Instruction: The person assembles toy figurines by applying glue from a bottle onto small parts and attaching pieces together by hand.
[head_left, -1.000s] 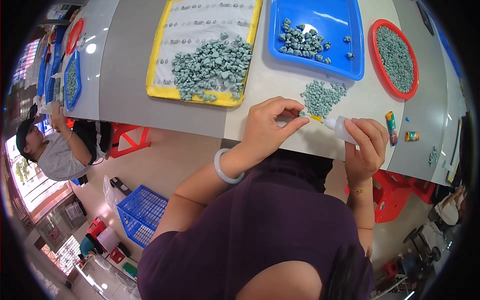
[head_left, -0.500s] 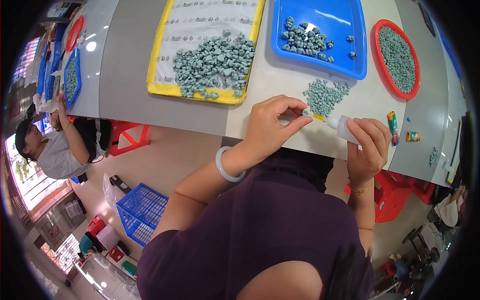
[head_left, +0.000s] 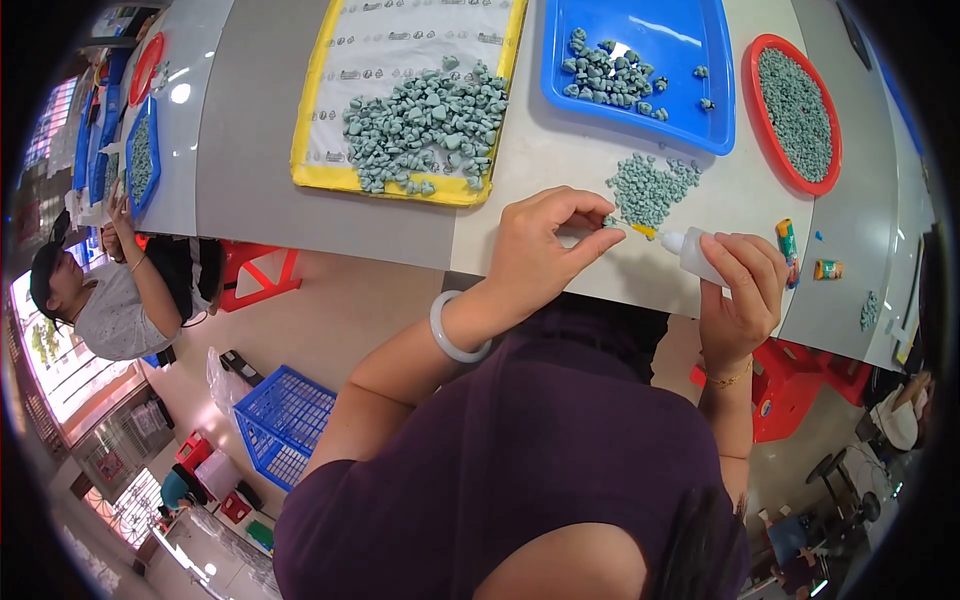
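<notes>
My left hand [head_left: 555, 235] is closed, with a small grey-green piece [head_left: 609, 221] pinched between thumb and fingers. In my right hand [head_left: 742, 285] is a white translucent squeeze bottle [head_left: 696, 256], tilted so that its yellow nozzle [head_left: 644, 231] and thin tip point left at the piece. Whether the tip touches the piece is too small to tell. Just beyond the nozzle, a heap of tiny grey-green pieces [head_left: 652, 190] lies on the white tabletop [head_left: 540, 150].
Larger grey-green pieces [head_left: 425, 125] cover part of a yellow-edged board [head_left: 330, 185]. Farther back are a blue tray [head_left: 690, 135] with clustered pieces and a red round tray [head_left: 837, 150] of small ones. Two small tubes [head_left: 787, 245] [head_left: 828, 269] lie right. A person [head_left: 125, 300] works far left.
My right hand and the bottle have shifted slightly right, drawing the nozzle a little away from the piece. The left hand stays nearly still, holding the same piece.
</notes>
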